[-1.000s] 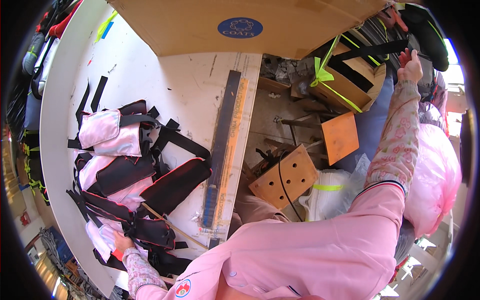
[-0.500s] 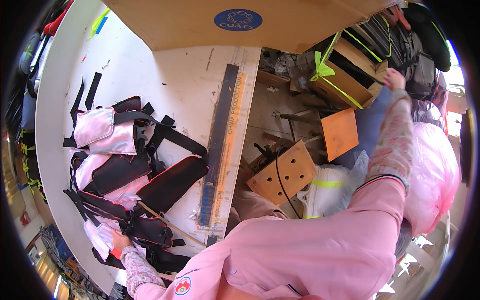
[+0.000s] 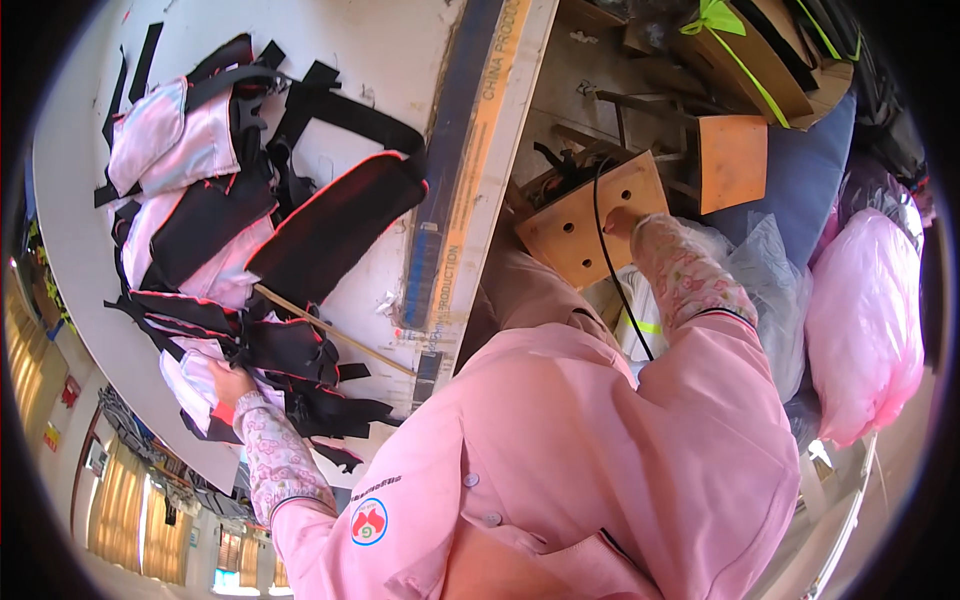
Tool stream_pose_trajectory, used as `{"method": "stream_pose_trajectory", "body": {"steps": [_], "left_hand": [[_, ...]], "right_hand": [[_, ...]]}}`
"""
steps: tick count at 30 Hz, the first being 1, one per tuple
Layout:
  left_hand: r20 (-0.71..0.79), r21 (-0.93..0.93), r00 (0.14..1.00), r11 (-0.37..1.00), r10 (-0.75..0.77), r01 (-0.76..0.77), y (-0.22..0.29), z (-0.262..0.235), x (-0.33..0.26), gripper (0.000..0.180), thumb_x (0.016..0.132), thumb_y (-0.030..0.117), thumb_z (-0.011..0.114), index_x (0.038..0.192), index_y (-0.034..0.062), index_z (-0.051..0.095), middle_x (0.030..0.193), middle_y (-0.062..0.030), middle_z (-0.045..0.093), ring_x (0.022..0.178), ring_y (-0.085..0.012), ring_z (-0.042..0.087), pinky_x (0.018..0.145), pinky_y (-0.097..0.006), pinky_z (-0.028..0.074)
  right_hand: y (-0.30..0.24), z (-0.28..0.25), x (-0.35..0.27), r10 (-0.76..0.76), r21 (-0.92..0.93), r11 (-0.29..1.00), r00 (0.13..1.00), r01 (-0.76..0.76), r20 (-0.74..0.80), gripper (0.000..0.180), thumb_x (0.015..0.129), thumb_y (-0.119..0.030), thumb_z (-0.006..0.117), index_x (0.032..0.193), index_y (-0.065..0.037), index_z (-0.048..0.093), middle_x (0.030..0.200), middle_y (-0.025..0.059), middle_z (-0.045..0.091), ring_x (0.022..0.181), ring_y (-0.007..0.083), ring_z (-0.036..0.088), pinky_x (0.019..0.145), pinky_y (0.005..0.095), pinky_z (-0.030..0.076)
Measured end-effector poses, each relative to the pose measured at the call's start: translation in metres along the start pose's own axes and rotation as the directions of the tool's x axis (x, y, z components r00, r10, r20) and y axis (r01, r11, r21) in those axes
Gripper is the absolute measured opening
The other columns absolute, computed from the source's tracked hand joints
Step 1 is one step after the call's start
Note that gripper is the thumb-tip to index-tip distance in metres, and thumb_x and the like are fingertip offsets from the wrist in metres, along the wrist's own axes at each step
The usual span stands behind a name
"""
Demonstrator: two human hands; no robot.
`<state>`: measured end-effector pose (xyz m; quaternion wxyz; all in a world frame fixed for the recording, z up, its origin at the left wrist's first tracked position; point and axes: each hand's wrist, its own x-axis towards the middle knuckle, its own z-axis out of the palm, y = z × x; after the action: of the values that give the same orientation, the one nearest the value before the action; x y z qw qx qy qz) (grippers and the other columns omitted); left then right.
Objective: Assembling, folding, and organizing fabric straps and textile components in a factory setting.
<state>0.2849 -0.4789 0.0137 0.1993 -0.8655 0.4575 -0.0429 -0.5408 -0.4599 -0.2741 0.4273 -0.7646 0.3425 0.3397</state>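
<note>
On the left of the white table lies a heap of sewn pieces point(image 3: 335, 230), black with red edging, with straps and shiny pale pink fabric. At its near end my left hand point(image 3: 233, 383) is closed over a shiny pale fabric piece point(image 3: 195, 378); a small red-orange bit shows beside the fingers. My right hand point(image 3: 622, 222) is above a wooden board with round holes point(image 3: 572, 215), close to a black cord point(image 3: 617, 275). Its fingers look curled, and I cannot make out what is in them. A thin wooden stick point(image 3: 340, 332) pokes out of the heap.
A long dark strip point(image 3: 440, 170) and printed tape run along the table's right edge. Beyond stand a cardboard box with a lime-green ribbon point(image 3: 745, 70) and an orange-brown wooden board point(image 3: 733, 163). A pink plastic bag point(image 3: 868, 320) bulges at the right.
My right hand has come back from the cardboard box, where it held a black strap, to the holed board. The view has shifted and the big carton has left it. My left hand stays on the fabric.
</note>
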Motion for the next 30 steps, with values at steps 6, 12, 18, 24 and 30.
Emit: {"method": "stream_pose_trajectory", "body": {"steps": [6, 12, 18, 24, 30], "left_hand": [[-0.123, -0.101, 0.992, 0.994, 0.037, -0.05, -0.009, 0.002, -0.014, 0.024, 0.087, 0.028, 0.041, 0.099, 0.0089, 0.049, 0.075, -0.026, 0.059, 0.071, -0.047, 0.056, 0.06, -0.055, 0.041], [-0.151, -0.104, 0.988, 0.993, 0.037, -0.053, -0.015, 0.014, -0.006, 0.025, 0.09, 0.033, 0.039, 0.096, 0.0112, 0.05, 0.077, -0.022, 0.061, 0.069, -0.0448, 0.057, 0.059, -0.054, 0.042], [-0.261, -0.213, 0.95, 0.95, 0.169, -0.228, -0.042, 0.006, -0.006, 0.028, 0.093, 0.034, 0.04, 0.093, 0.0089, 0.053, 0.077, -0.0184, 0.061, 0.071, -0.0409, 0.058, 0.06, -0.048, 0.044], [-0.292, -0.396, 0.931, 0.859, 0.218, -0.325, -0.056, -0.04, -0.013, 0.025, 0.092, 0.029, 0.049, 0.088, 0.0053, 0.056, 0.071, -0.0113, 0.06, 0.063, -0.0248, 0.059, 0.059, -0.035, 0.045], [-0.299, -0.683, 0.931, 0.634, 0.212, -0.363, -0.081, -0.083, -0.059, 0.02, 0.094, 0.019, 0.051, 0.087, 0.0009, 0.055, 0.073, 0.0031, 0.054, 0.067, -0.0035, 0.048, 0.062, -0.019, 0.039]], "right_hand": [[-0.07, -0.006, -0.03, 0.392, 0.449, 0.838, 0.914, -0.31, -0.102, 0.032, 0.07, -0.014, 0.067, 0.099, -0.008, 0.058, 0.098, 0.0157, 0.06, 0.097, 0.038, 0.056, 0.082, 0.0442, 0.045], [-0.066, 0.005, -0.025, 0.531, 0.523, 0.691, 0.841, -0.499, 0.102, 0.022, 0.075, -0.016, 0.063, 0.095, -0.009, 0.056, 0.091, 0.0166, 0.061, 0.087, 0.0351, 0.06, 0.073, 0.0427, 0.048], [-0.099, -0.02, -0.018, 0.696, 0.572, 0.54, 0.71, -0.618, 0.11, 0.037, 0.068, -0.019, 0.065, 0.104, -0.012, 0.06, 0.112, 0.0166, 0.058, 0.108, 0.0362, 0.053, 0.089, 0.0403, 0.043], [-0.089, 0.073, -0.033, 0.653, 0.716, 0.519, 0.757, -0.468, 0.021, 0.016, 0.076, -0.022, 0.058, 0.085, -0.012, 0.068, 0.101, 0.0111, 0.064, 0.097, 0.0307, 0.06, 0.082, 0.0386, 0.048], [-0.14, 0.169, -0.031, 0.636, 0.908, 0.366, 0.767, -0.203, -0.085, 0.033, 0.08, -0.029, 0.048, 0.064, -0.006, 0.065, 0.065, 0.0116, 0.063, 0.065, 0.0272, 0.061, 0.063, 0.0369, 0.048]]}}
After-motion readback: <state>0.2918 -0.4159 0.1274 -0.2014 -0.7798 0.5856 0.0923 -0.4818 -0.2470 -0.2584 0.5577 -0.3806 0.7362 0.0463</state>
